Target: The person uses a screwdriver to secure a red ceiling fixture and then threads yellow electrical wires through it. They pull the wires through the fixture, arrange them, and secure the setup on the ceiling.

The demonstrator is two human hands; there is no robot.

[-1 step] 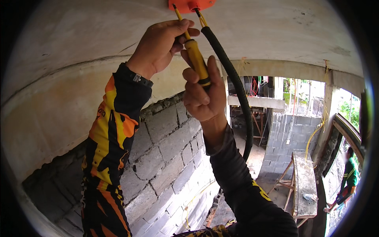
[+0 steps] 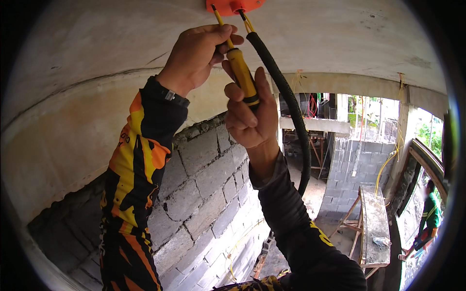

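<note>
Both arms reach up to the concrete ceiling (image 2: 340,39), where an orange round ceiling box (image 2: 235,6) sits at 12 o'clock, cut off by the top edge of the view. The right hand (image 2: 250,114) is closed around the yellow handle of a screwdriver (image 2: 241,75), whose thin shaft runs up toward 11 o'clock and meets the box near its left rim. The left hand (image 2: 196,56) is curled loosely, its fingertips pinching the shaft just above the handle, touching the right hand's thumb. A black corrugated conduit (image 2: 291,106) hangs from the box just to the right of the screwdriver, with yellow wires (image 2: 248,22) showing at its top; it curves down toward 5 o'clock behind the right forearm, near the handle but apart from it. To 7 o'clock a grey block wall (image 2: 204,194) stands close under the arms. Open room lies toward 4 o'clock, where a wooden trestle bench (image 2: 374,218) stands well apart, with another person (image 2: 427,218) beyond it at the rim.
</note>
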